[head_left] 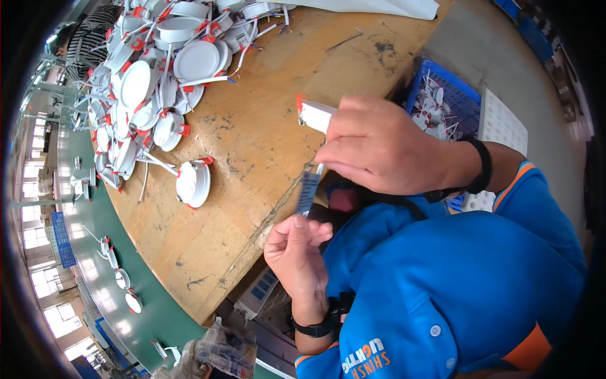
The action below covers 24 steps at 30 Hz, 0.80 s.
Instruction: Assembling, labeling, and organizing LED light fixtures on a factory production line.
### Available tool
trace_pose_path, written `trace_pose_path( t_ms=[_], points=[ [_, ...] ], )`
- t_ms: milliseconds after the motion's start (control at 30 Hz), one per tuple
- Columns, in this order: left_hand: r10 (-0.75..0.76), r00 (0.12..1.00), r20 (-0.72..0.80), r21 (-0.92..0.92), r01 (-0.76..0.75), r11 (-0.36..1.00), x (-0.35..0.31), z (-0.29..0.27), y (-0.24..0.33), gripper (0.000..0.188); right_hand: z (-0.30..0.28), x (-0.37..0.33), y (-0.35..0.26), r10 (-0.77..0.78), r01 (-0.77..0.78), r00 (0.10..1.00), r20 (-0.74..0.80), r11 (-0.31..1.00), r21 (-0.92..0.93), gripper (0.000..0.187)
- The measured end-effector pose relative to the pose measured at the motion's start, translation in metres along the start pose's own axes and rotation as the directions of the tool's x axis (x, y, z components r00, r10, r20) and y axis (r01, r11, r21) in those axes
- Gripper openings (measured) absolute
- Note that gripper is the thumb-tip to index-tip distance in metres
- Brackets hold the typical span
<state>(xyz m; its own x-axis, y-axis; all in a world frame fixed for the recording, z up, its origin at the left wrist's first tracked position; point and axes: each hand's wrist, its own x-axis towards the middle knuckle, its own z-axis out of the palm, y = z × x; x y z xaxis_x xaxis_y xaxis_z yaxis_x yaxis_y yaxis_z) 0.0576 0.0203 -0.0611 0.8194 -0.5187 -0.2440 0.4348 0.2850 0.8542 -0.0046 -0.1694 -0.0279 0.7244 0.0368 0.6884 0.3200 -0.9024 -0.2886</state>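
My right hand (375,145) is closed around a white downlight (317,117), whose red spring clip sticks out past the fingertips. Most of this lamp is hidden by the hand. Below it, my left hand (297,249) pinches the lower end of a narrow dark label strip (308,191) between thumb and finger. The strip's upper end comes close to a short white piece under my right fingers; whether they are joined I cannot tell. Both hands are over the table's near edge. A single downlight (193,183) with a red clip lies on the wooden table (252,145), apart from the pile.
A large heap of white downlights (197,61) with wires covers the far left of the table. Right of the table stand a blue crate (464,95) of small white parts and a white dimpled tray (505,123). Several lamps lie on a green surface (95,265) at left.
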Motion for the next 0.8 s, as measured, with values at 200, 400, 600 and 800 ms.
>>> trace_pose_path(
  t_ms=[200, 400, 600, 800],
  points=[
    [0.057, 0.997, 0.046, 0.028, -0.058, 0.998, 0.006, 0.011, 0.010, 0.013, 0.010, -0.009, 0.007, 0.059, -0.058, 0.997, -0.056, 0.998, 0.023, 0.013],
    [0.134, 0.990, 0.053, 0.090, -0.138, 0.986, 0.008, 0.018, 0.014, 0.012, 0.004, 0.006, 0.010, 0.195, -0.198, 0.980, 0.036, 0.955, 0.223, 0.011],
    [0.201, 0.978, 0.048, 0.112, -0.206, 0.972, 0.007, 0.024, 0.009, 0.010, 0.003, 0.016, 0.017, 0.318, -0.364, 0.932, 0.177, 0.822, 0.439, 0.008],
    [0.518, 0.851, 0.087, 0.448, -0.498, 0.743, 0.009, 0.023, -0.001, 0.019, 0.004, 0.024, 0.024, 0.252, -0.329, 0.940, 0.230, 0.851, 0.409, 0.008]
  ],
)
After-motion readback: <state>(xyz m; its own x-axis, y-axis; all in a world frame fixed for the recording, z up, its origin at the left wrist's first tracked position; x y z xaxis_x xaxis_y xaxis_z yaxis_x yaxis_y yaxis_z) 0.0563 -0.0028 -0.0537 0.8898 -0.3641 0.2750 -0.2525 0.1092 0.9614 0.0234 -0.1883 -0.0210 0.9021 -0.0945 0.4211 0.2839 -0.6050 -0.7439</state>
